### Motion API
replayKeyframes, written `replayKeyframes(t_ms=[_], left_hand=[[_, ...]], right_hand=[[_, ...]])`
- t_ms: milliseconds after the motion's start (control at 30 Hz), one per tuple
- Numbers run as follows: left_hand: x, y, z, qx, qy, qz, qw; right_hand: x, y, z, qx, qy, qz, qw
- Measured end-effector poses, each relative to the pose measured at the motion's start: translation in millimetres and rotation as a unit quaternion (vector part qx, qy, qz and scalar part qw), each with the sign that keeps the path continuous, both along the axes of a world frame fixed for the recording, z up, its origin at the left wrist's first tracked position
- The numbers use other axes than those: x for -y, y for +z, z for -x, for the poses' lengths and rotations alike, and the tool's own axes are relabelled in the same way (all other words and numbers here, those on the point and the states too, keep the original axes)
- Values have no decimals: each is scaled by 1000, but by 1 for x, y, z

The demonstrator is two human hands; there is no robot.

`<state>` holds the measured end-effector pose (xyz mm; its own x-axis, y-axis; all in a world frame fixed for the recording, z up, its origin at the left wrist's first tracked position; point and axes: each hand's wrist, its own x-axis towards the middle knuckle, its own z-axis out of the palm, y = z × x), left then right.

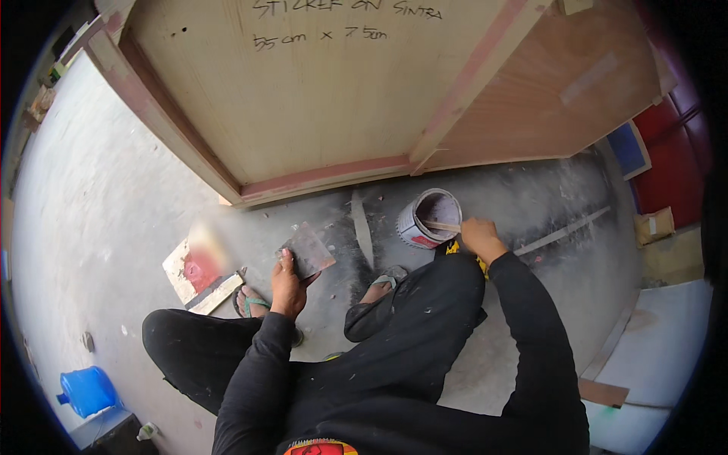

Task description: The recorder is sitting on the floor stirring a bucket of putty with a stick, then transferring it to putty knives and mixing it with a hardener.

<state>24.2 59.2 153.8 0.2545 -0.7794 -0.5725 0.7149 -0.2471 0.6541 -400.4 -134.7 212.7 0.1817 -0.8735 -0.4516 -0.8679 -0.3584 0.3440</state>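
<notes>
My left hand [287, 287] is closed on a thin, flat square plate [312, 252], greyish with smears on it, with the thumb lying along its near edge. My right hand [483, 237] grips the end of a flat wooden stick [443, 226]. The stick's other end reaches into an open tin can [412, 229] that tilts on the floor, coated inside with pale, greyish-pink paste. How deep the stick sits in the paste I cannot tell.
A large wooden cabinet frame [326, 98], with pinkish filler along its edges, stands just ahead. Left of my foot lies a stained white and red board [199, 267]. A blue water jug [89, 392] is at lower left; pale panels [660, 341] lie at right.
</notes>
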Motion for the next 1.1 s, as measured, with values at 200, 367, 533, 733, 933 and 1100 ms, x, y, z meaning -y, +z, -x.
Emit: replayKeyframes(t_ms=[200, 367, 533, 733, 933, 1100], left_hand=[[1, -8, -2, 22, -2, -14, 1000], [1, -5, -4, 29, 3, -11, 1000], [1, -3, -5, 36, -4, -8, 999], [0, -6, -6, 43, -11, -19, 999], [0, -10, -8, 49, -4, -31, 998], [-1, -10, -10, 31, -5, -6, 999]], right_hand=[[36, 63, -21, -56, 69, 7, 996], [39, 54, -40, -72, 14, -47, 996], [43, 15, -44, -37, -36, -57, 997], [42, -6, -47, -19, -48, -93, 994], [57, 12, -57, -34, -62, -159, 985], [68, 30, -42, 22, -127, -226, 966]])
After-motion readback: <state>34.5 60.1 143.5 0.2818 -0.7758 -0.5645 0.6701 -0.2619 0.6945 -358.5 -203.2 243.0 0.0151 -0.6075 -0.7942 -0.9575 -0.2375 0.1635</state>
